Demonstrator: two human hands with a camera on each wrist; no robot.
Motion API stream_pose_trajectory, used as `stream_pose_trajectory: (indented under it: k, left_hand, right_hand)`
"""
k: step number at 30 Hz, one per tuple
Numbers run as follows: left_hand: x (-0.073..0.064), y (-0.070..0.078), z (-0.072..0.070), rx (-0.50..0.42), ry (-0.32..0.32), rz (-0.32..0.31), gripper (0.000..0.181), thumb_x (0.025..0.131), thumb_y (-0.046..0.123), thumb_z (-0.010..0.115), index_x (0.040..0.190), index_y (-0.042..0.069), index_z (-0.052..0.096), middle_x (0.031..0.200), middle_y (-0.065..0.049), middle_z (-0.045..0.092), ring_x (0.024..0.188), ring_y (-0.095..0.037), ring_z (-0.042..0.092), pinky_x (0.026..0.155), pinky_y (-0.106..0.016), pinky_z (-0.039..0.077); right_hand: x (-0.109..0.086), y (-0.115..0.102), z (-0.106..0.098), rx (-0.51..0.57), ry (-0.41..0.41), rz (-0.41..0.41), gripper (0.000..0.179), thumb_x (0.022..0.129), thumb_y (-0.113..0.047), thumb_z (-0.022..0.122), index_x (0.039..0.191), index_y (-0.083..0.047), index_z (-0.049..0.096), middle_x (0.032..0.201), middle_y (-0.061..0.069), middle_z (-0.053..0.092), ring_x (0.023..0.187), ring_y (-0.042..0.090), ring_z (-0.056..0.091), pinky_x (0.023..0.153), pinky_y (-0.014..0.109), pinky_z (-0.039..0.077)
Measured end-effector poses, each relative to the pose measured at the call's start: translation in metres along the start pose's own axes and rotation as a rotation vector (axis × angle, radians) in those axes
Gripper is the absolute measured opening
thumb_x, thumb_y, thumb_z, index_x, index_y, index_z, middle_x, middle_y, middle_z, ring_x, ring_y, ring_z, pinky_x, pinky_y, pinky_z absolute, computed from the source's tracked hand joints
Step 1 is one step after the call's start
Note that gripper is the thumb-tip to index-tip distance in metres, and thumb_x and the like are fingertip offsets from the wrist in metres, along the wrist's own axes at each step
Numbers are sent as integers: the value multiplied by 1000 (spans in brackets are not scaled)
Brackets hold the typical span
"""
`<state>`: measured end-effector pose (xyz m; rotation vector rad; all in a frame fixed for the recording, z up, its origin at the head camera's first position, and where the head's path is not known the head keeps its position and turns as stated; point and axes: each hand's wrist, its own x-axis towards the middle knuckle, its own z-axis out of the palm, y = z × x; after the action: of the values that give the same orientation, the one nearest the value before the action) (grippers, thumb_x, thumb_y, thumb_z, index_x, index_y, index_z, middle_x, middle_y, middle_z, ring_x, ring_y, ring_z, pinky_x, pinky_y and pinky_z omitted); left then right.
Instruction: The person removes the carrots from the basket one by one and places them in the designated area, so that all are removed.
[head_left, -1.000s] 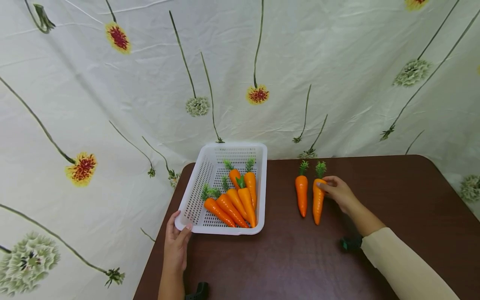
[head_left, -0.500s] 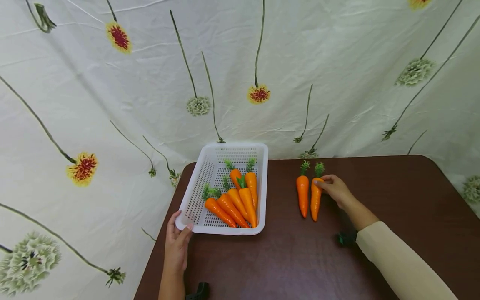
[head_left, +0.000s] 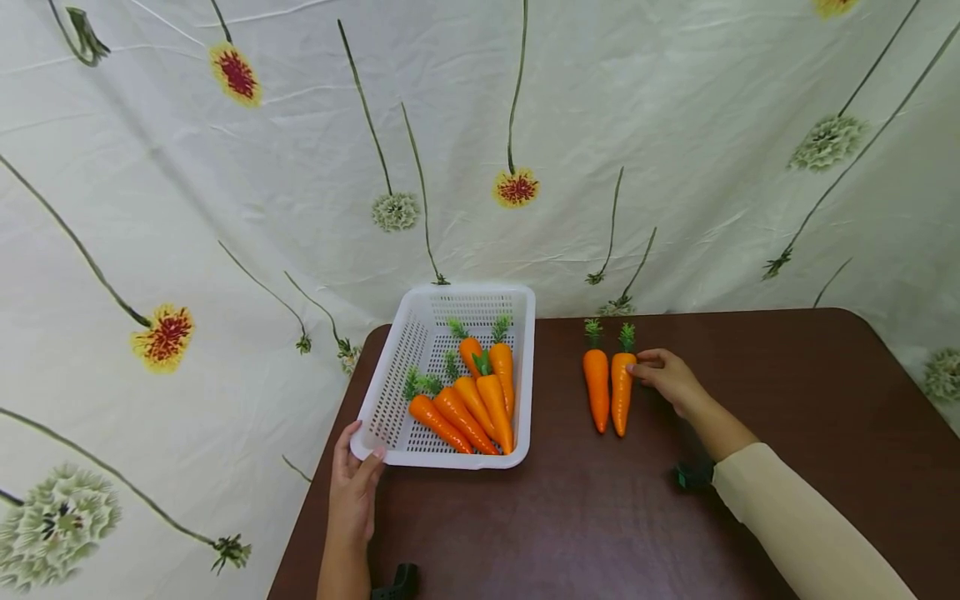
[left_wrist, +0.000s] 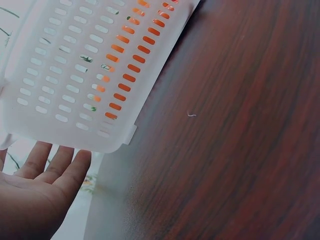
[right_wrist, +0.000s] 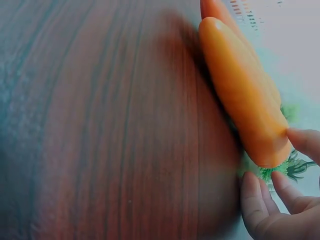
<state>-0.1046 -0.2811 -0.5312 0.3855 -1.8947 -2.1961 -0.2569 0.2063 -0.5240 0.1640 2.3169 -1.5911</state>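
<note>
In the head view, my left hand grips the near left corner of a white plastic basket, thumb over the rim. The left wrist view shows the fingers of that hand under the basket's rim. Several orange toy carrots with green tops lie inside. To the basket's right, two more lie side by side on the table: a left carrot and a right carrot. My right hand is at the right carrot's upper side, a fingertip touching it. In the right wrist view, its other fingers are spread apart beyond the carrot's thick end.
The dark brown wooden table reaches back to a pale flower-printed cloth hanging behind it. The basket stands close to the table's left edge. A dark wrist device shows below the right wrist.
The right carrot has shifted left, up beside the other one, which has also moved slightly left. My right hand has gone from pinching the carrot to touching its side. My left hand has stayed put.
</note>
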Motion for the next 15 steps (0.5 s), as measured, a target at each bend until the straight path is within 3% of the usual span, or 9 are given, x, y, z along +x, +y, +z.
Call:
stream_pose_trajectory:
  k: [7, 15]
  left_hand:
    - [0, -1, 0, -8, 3, -6, 59, 103, 11, 57, 154, 20, 30, 153, -6, 45, 129, -20, 57, 98, -18, 52]
    - [0, 1, 0, -12, -2, -5, 59, 103, 10, 57, 154, 20, 29, 155, -8, 43, 129, -20, 56, 98, -18, 52]
  right_hand:
    - [-2, 0, 1, 33, 4, -10, 66, 103, -33, 58, 151, 5, 32, 151, 31, 39, 133, 46, 50, 115, 55, 39]
    - [-12, -10, 0, 102, 48, -96, 60, 103, -24, 57, 150, 5, 35, 150, 31, 41, 131, 45, 49, 112, 54, 43]
